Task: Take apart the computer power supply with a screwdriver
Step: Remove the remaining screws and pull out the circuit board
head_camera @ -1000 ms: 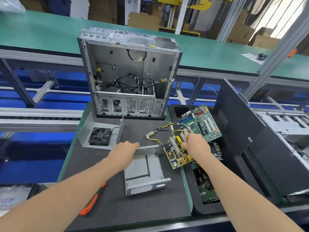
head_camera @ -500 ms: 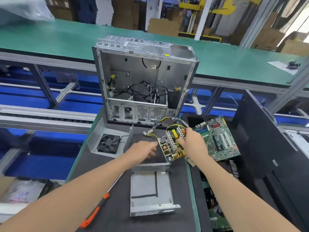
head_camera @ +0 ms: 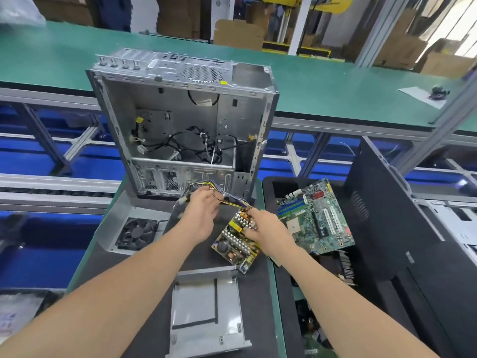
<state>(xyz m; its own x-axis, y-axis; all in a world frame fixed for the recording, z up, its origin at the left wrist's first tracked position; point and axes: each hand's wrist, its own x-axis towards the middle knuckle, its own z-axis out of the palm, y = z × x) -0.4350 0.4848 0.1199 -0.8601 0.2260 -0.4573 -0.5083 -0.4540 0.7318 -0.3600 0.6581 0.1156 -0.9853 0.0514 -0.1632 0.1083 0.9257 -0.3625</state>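
A factory hall of green conveyor lines and stacked cardboard boxes fills the background on my feed, behind a dark-matted bench [head_camera: 258, 301]. An open computer case [head_camera: 180, 120] stands upright at the bench's far edge, with loose black cables inside it. In front of it, the left hand [head_camera: 202, 210] curls its fingers round the wire bundle [head_camera: 232, 200] of yellow and dark leads. The right hand [head_camera: 265, 229] pinches the upper end of the power supply circuit board [head_camera: 233, 248]. The board is tilted over the mat, out of its shell. The empty metal housing [head_camera: 204, 306] lies nearest me, just below the board. The fan cover [head_camera: 135, 232] sits to the left on the bench. A green motherboard [head_camera: 316, 218] rests in a black tray [head_camera: 271, 187] on the right.
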